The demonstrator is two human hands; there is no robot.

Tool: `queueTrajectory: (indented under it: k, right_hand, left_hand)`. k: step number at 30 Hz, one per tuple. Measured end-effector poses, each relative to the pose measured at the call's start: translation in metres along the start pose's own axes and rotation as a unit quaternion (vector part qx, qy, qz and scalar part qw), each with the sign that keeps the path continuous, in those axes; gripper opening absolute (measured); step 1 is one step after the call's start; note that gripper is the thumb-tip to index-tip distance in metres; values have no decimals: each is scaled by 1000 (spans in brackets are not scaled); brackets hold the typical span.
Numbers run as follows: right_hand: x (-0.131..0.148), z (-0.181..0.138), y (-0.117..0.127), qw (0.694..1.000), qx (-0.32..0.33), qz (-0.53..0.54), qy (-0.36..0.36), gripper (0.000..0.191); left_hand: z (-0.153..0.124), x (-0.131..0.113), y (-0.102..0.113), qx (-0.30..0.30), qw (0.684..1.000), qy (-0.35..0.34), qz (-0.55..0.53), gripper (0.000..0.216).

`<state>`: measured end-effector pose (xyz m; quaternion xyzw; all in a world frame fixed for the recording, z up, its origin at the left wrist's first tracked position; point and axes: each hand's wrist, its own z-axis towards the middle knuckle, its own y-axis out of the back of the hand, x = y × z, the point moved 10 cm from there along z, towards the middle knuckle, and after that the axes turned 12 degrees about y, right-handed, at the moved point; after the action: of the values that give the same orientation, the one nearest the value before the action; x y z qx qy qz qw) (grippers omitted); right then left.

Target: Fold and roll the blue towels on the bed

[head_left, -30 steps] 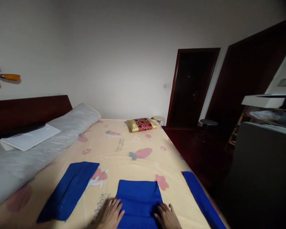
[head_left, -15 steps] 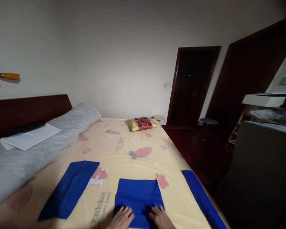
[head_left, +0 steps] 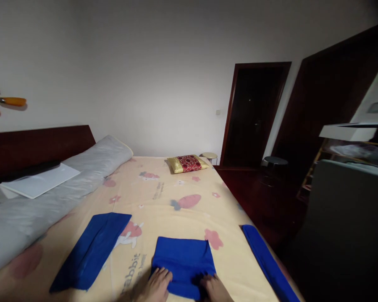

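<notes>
L hand on the near L end of the blue cloth, R hand on the near R, fingers curled on both, can't tell if either grip's pinching! Cloth's on the bed, btwn a blue piece to the L & a narrow blue strip at the R edge

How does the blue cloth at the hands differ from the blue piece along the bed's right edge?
Shape: the middle cloth is broad and squarish; the edge piece is a long, narrow strip.
Contact: the left hand and right hand touch the middle cloth; neither touches the edge piece.
Shared: both are blue and on the bed.
</notes>
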<state>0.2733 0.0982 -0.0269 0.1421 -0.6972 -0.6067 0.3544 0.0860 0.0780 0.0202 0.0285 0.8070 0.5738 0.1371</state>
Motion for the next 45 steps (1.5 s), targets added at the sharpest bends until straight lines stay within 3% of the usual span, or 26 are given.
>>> queueTrajectory:
  k: [4,6,10,13,18,21,24,28,31,35,37,41,43,45]
  right_hand:
    - [-4,-4,-11,999,25,15,-29,50]
    - [1,-4,-9,999,36,18,-34,54]
    - [18,-1,19,999,34,11,-35,62]
    - [33,3,35,999,36,32,-21,72]
    - [46,5,21,994,53,86,33,71]
    - [41,-1,16,995,36,82,52,66]
    - [26,-9,26,998,16,63,14,62]
    - [-2,-20,43,994,26,15,-109,59]
    - [-11,-22,55,989,4,-10,-150,55]
    - [-1,-14,56,993,-15,2,-114,56]
    - [14,-8,49,998,-9,36,-57,60]
    - [40,-3,29,996,15,78,48,67]
    - [41,-4,21,995,25,80,58,70]
    - [28,-7,17,997,24,72,20,72]
  left_hand:
    - [-7,2,10,-26,998,40,-33,52]
    - [-10,1,9,-12,999,42,-32,52]
    - [-9,0,3,40,999,14,-11,65]
    - [-7,1,7,30,999,0,-13,69]
    - [-7,-19,7,-15,998,-63,-19,64]
    - [-5,-29,-4,-18,993,-109,-33,58]
    - [-1,-19,-12,-15,993,-112,-37,59]
    - [1,20,0,-70,996,-51,-24,48]
    - [-1,45,17,-146,989,-9,8,49]
    - [-4,34,26,-214,976,-33,33,44]
    - [-3,15,19,-193,978,-73,19,43]
    - [-2,-21,-9,-74,986,-148,-10,53]
    - [-2,-23,-18,-30,989,-145,-17,62]
    - [0,-13,-18,-14,993,-113,-28,61]
